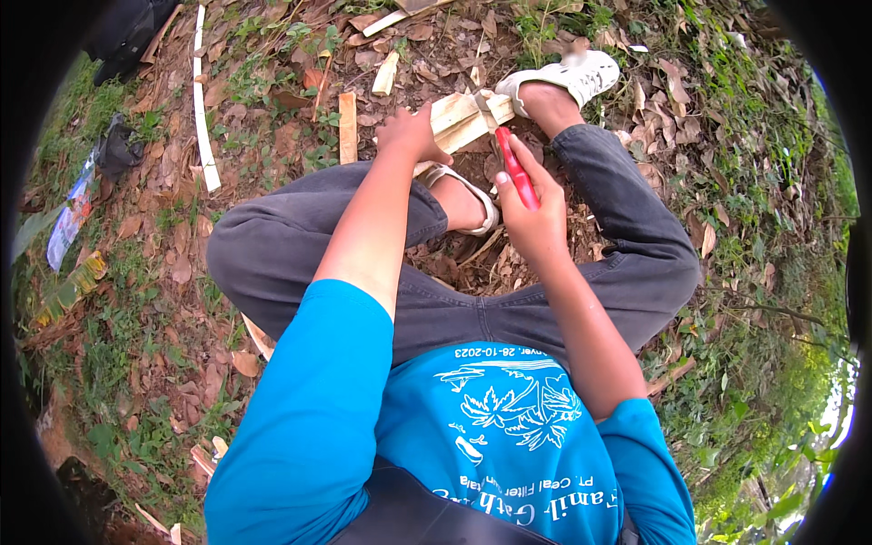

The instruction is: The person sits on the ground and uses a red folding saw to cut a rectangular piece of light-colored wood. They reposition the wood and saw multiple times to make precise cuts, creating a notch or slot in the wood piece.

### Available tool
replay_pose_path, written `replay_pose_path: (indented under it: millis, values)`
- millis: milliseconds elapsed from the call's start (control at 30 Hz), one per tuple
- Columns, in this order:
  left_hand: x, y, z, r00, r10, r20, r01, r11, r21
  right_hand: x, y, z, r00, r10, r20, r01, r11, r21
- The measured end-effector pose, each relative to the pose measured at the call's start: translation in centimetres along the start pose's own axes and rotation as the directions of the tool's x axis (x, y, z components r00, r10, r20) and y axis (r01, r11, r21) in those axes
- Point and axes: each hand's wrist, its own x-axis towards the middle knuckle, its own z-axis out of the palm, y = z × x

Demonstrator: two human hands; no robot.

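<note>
My left hand (pixel 412 133) is closed around the near-left end of a pale split piece of wood (pixel 457 120) that lies between my feet. In my right hand (pixel 538 218) is a knife with a red handle (pixel 515 167), thumb along the grip. Its metal blade (pixel 486 111) lies across the right part of the wood and touches it. Part of the wood is covered by my left fingers, and how deep the edge sits cannot be made out.
My feet in white clogs (pixel 581 77) flank the wood closely, with my bent legs around it. Cut wood pieces (pixel 348 127) and a long pale strip (pixel 204 109) lie on leaf-strewn ground at left. A plastic bag (pixel 69 222) is farther left; grass grows at right.
</note>
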Motion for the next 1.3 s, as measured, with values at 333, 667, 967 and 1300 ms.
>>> replay_pose_path:
  millis: [333,667,967,1300]
  values:
    - [1.2,-1.2,-0.3,0.994,0.028,0.11,-0.024,0.999,-0.036,-5.9,-0.8,-3.9,0.994,0.019,0.112,0.01,0.968,-0.25]
    - [-0.1,0.3,0.9,1.0,-0.003,0.008,0.003,1.0,0.001,-0.2,0.2,-3.2,0.995,-0.004,-0.104,-0.005,0.996,-0.085]
    - [-0.7,0.0,1.5,0.997,0.022,-0.073,-0.018,0.999,0.047,2.9,1.7,1.2,0.991,-0.079,-0.113,0.068,0.993,-0.096]
    - [-0.4,-0.5,1.1,1.0,0.005,-0.015,-0.005,1.0,0.015,-7.0,-2.2,-4.3,0.996,0.079,-0.05,-0.083,0.994,-0.072]
